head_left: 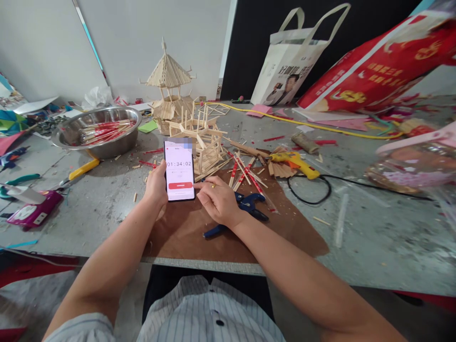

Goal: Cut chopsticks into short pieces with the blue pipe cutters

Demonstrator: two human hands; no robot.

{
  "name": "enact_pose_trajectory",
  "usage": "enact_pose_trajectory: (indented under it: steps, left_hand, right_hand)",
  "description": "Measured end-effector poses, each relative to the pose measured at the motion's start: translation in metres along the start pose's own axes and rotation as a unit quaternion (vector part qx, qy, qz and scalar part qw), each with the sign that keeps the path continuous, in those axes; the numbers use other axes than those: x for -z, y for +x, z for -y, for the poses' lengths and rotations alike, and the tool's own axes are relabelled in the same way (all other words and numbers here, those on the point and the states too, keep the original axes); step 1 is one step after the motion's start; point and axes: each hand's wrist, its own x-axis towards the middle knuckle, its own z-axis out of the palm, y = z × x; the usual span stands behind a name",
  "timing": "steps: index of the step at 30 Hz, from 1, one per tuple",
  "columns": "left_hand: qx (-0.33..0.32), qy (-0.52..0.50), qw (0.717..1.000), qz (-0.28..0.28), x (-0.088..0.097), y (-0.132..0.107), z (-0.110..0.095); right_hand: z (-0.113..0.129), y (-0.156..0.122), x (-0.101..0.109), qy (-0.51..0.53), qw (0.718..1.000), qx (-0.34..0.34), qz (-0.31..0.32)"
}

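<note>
My left hand (pixel 155 187) is wrapped round the left edge of a smartphone (pixel 180 190), held upright with its screen facing me. The lit screen reads 01:34:02 above a red bar. From the right, my right hand (pixel 218 199) points its index finger at the phone's lower right edge; whether it touches the glass I cannot tell. Its other fingers are loosely curled, with a ring on one, and hold nothing. Partly under that hand lies a blue clamp (pixel 251 202). Behind the phone stands a partly built stick framework (pixel 210 145), its left side hidden.
A stick pagoda model (pixel 169 73) stands at the back. To the left are a metal bowl (pixel 123 135) of red-wrapped sticks and a purple power strip (pixel 37 211). A yellow glue gun (pixel 297 164) and its black cord lie right, beyond a brown mat (pixel 285 232).
</note>
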Motion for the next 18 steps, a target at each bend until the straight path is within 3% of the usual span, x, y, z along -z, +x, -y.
enact_pose_trajectory:
  steps: [8,14,18]
  left_hand:
    - [0.01,-0.009,1.0,-0.018,0.0,0.001,-0.008]
    - [0.016,0.0,0.998,-0.06,0.007,0.005,-0.047]
    - [0.035,0.063,0.996,-0.057,0.029,0.005,-0.074]
  right_hand:
    - [0.0,0.0,0.0,0.013,1.0,-0.004,-0.002]
    - [0.0,0.0,-0.001,0.011,1.0,-0.011,0.002]
    - [0.0,0.001,-0.001,0.003,1.0,-0.009,0.009]
